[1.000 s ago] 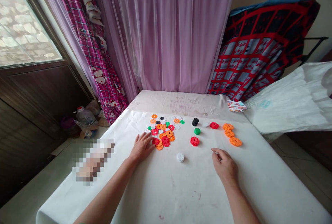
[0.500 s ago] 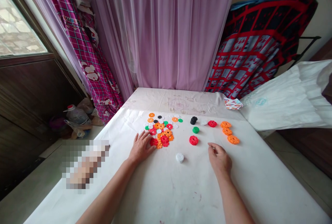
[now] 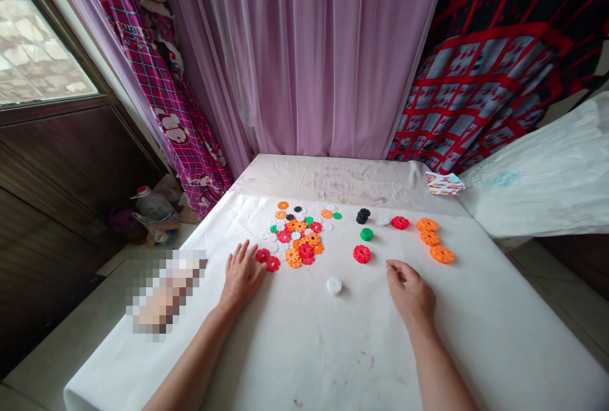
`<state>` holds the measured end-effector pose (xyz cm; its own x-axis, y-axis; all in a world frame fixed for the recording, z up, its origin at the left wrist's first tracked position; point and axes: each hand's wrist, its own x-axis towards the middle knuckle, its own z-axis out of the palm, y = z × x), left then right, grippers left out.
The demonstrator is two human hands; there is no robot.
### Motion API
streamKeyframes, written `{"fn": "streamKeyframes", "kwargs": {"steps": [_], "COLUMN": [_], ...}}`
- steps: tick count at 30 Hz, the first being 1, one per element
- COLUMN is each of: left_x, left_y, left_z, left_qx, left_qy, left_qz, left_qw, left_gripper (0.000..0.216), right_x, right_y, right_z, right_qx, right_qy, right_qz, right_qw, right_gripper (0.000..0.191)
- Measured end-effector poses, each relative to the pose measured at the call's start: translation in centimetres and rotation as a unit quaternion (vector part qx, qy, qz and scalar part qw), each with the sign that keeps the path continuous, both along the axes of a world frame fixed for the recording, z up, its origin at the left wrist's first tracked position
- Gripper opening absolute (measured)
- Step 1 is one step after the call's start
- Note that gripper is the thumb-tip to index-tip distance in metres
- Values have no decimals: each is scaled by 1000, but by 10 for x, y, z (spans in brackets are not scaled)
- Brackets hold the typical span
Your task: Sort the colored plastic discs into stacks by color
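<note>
My left hand [image 3: 242, 276] lies flat on the white cloth, fingers spread, at the left of a loose heap of flower-shaped plastic discs. Two red discs [image 3: 268, 260] lie right beside its thumb and index finger. Orange discs [image 3: 294, 258], along with white, green, black and more red ones, make up the heap. My right hand [image 3: 412, 290] rests on the cloth further right with its fingers curled in; what they hold, if anything, is hidden. Between the hands stand a white stack [image 3: 334, 286] and a red stack [image 3: 362, 254] of discs.
Behind these are a green stack [image 3: 366, 234], a black stack [image 3: 363, 215] and another red stack [image 3: 400, 222]. Several orange stacks [image 3: 442, 254] stand at the right. A patterned paper piece [image 3: 444, 183] and a white bag [image 3: 537, 170] are at the table's right edge.
My left hand has slid left, and red discs now lie further out from the heap beside it. My right hand stays curled in about the same place. The camera view has shifted slightly.
</note>
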<state>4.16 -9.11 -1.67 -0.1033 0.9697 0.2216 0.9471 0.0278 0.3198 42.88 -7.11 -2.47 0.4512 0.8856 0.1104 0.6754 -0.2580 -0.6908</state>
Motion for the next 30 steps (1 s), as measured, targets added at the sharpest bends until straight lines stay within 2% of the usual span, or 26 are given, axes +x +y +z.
{"fn": "streamKeyframes", "kwargs": {"steps": [2,8,13,18,22,26,30], "left_x": [-5,-11,-13,-13,1,15,16], "left_y": [4,19,24,17,8,6,3], "left_z": [2,16,18,18,18,14,12], "left_qx": [-19,-74,-60,-40,-29,-28,-37], "left_qy": [0,2,-35,-107,-69,-19,4], "left_qz": [6,-44,-66,-75,-116,-114,-109], "left_qw": [1000,996,995,991,990,993,993], "left_gripper": [46,42,37,34,31,35,47], "right_x": [0,1,1,1,1,1,2], "right_y": [0,0,-1,-1,-1,-1,-1], "right_z": [0,-3,-2,-2,-3,-3,-5], "right_qx": [1,17,5,8,6,1,17], "right_qy": [-1,-18,-31,-32,-35,-32,-32], "right_qz": [1,10,9,12,13,14,16], "right_qw": [1000,1000,999,999,999,999,999], "right_gripper": [39,39,38,36,36,37,36]}}
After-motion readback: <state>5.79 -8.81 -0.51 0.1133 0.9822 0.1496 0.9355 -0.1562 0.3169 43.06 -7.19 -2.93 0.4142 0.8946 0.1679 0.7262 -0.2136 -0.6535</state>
